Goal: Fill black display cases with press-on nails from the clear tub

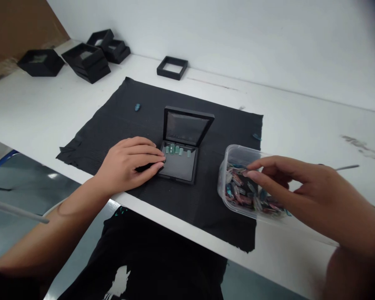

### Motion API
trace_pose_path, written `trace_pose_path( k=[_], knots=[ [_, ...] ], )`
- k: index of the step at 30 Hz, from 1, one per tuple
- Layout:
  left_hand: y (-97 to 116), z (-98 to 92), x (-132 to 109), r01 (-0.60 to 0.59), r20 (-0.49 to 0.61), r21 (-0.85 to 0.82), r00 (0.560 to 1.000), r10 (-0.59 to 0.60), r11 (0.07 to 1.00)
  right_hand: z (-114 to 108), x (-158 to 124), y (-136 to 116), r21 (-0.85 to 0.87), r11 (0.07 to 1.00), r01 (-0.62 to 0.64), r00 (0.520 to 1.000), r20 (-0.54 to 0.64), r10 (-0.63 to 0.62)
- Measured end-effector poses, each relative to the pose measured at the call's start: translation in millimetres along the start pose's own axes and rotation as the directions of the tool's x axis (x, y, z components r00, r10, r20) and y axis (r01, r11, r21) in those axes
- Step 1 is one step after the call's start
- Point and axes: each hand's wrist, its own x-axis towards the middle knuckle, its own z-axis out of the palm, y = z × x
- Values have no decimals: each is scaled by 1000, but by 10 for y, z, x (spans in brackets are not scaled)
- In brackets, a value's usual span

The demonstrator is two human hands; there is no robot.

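Observation:
A small black hinged case (pixel 183 146) stands open on a black cloth (pixel 137 116), with a row of several green press-on nails (pixel 176 150) along the top of its tray. My left hand (pixel 129 163) rests flat on the cloth, fingers together, touching the case's left edge. My right hand (pixel 296 187) hovers over a clear plastic tub (pixel 234 175) full of coloured nails, fingers bent and slightly apart above them. Nothing shows between the fingertips.
One loose blue-green nail (pixel 137 107) lies on the cloth's far left, another (pixel 256 136) at its right edge. Black box frames (pixel 171 67) and stacked cases (pixel 87 61) sit at the back left of the white table. Cardboard (pixel 15 25) leans in the corner.

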Motion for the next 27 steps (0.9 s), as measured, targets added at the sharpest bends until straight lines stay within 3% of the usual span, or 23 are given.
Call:
trace_pose_path(
  k=[12, 19, 27],
  knots=[
    [15, -23, 18, -25, -46, 40, 999, 26, 999, -3, -10, -20, -28, 999, 22, 1000, -3, -22],
    [5, -22, 33, 27, 60, 81, 998, -32, 996, 12, 13, 1, -45, 999, 16, 1000, -13, -17],
    [23, -23, 27, 57, 75, 96, 995, -64, 994, -10, -7, -32, -27, 999, -20, 1000, 13, 20]
  ],
)
